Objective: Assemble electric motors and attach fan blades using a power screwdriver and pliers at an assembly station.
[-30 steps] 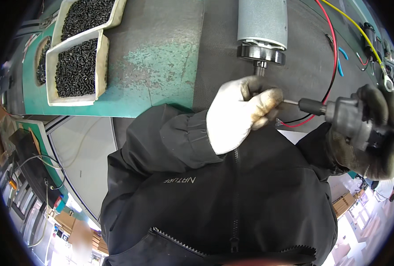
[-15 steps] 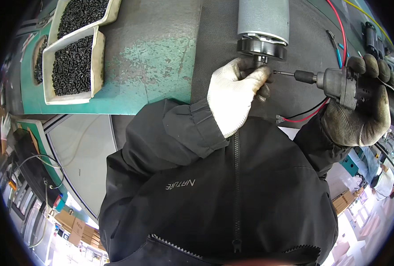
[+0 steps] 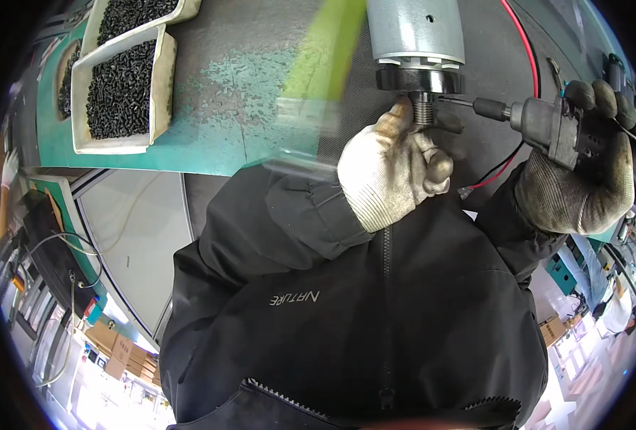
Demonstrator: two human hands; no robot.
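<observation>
While the left hand (image 3: 397, 168) pinches a shaft (image 3: 423, 109), the right hand (image 3: 572, 193) apparently aligns its clasped screwdriver (image 3: 543, 127) beside that grip; driving needs steadiness.

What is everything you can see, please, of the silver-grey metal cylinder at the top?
The smooth silver-grey cylinder looks metal, with a small dark hole in its side, and is cut off at the top edge. Below pale notched parts, a broad black ring leads to a dark ribbed metal shaft pointing toward the person. The left hand, in a stained white glove, has fingers close around the shaft's end, while a thin metal driver bit reaches its right side; contact is unclear for both.
</observation>
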